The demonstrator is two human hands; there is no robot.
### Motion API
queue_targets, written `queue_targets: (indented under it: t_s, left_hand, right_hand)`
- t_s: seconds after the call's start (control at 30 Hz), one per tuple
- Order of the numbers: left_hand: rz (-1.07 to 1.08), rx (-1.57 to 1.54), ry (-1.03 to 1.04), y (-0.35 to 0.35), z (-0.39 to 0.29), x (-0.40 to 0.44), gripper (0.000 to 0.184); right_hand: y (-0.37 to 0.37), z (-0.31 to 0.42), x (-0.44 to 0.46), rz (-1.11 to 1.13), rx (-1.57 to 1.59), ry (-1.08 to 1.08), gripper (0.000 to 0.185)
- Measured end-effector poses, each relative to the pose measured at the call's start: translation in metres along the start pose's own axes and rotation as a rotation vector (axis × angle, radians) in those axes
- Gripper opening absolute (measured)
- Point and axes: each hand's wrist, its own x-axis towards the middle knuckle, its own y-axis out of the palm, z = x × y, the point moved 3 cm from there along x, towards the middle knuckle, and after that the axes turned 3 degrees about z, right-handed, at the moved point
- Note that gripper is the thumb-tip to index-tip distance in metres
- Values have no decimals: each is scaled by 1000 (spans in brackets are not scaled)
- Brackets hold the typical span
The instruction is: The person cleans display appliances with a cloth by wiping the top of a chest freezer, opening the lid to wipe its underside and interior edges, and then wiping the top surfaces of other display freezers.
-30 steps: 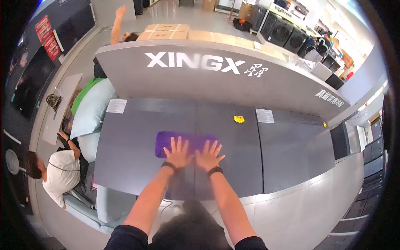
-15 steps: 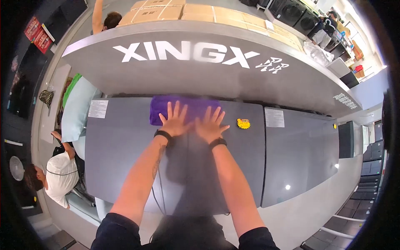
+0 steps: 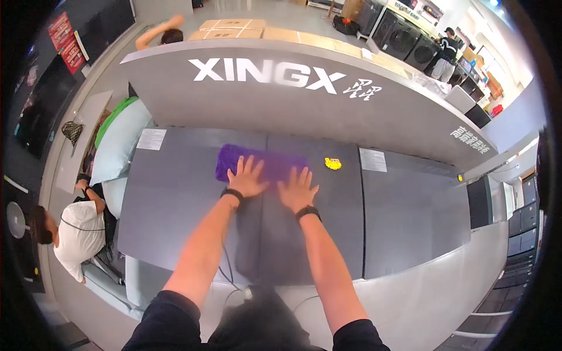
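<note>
A folded purple cloth (image 3: 276, 164) with a fuzzy surface lies on a dark grey flat-topped unit (image 3: 187, 199). My left hand (image 3: 248, 180) rests on the cloth's near edge, fingers spread and pointing away from me. Beside it my right hand (image 3: 297, 190) lies with fingers spread at the cloth's near right part. Both palms face down, and neither hand is wrapped round anything. Right of the cloth sits a yellow sticker (image 3: 332, 164). A white printed label (image 3: 151, 139) is at the unit's far left corner.
Behind the unit rises a grey panel (image 3: 281, 108) lettered XINGX, with cardboard boxes (image 3: 231, 29) beyond it. A second dark unit (image 3: 415, 216) adjoins on the right. At left a person in a white shirt (image 3: 82, 237) sits by a pale blue cushion (image 3: 120, 143). Others are farther back.
The cloth and both my hands have come from the panel at the back toward me, so a strip of dark top now shows behind the cloth. The view has shifted too.
</note>
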Motion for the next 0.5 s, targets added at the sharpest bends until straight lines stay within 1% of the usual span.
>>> queue_targets:
  t_s: [0.2, 0.27, 0.37, 0.5]
  left_hand:
    - [-64, -44, 18, 71, -19, -112, 88]
    - [-141, -68, 57, 100, -23, -148, 87]
    - [-65, -48, 53, 129, -32, -192, 87]
    - [-40, -41, 96, 148, -46, -243, 82]
  right_hand:
    - [30, -26, -124, 57, -8, 19, 77]
    - [39, -33, -171, 94, 12, 31, 78]
    - [45, -40, -215, 100, -31, 38, 79]
    - [59, -50, -270, 73, -151, 72, 78]
